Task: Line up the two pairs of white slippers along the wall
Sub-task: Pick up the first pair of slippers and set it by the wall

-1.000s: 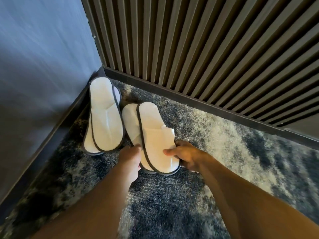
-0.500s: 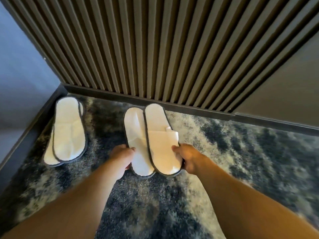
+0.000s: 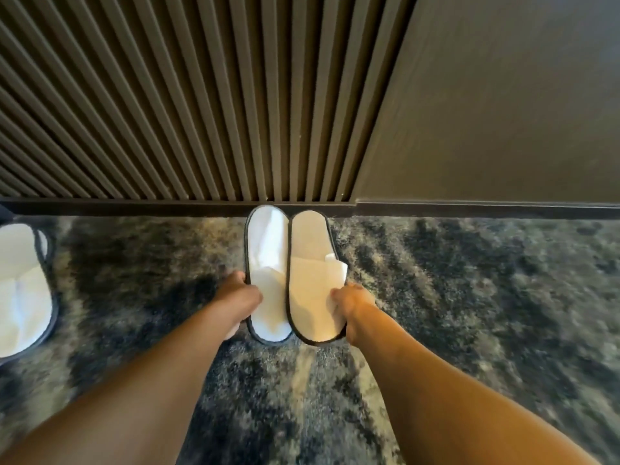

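Two white slippers with dark trim lie side by side on the carpet, their far ends touching the skirting of the slatted wall (image 3: 188,95). My left hand (image 3: 240,298) grips the outer edge of the left slipper (image 3: 266,263). On the near outer edge of the right slipper (image 3: 310,263), my right hand (image 3: 352,305) is closed. The second pair of slippers (image 3: 23,290) lies stacked at the far left, cut off by the frame edge and a wide gap away from the first pair.
A mottled dark grey and pale carpet (image 3: 469,297) covers the floor. A dark skirting board (image 3: 469,209) runs along the base of the wall. To the right of the slats is a plain dark wall panel (image 3: 503,95).
Both hands have slid the held pair to the right along the wall and up against the skirting, and straightened it. The other pair stayed in the left corner.
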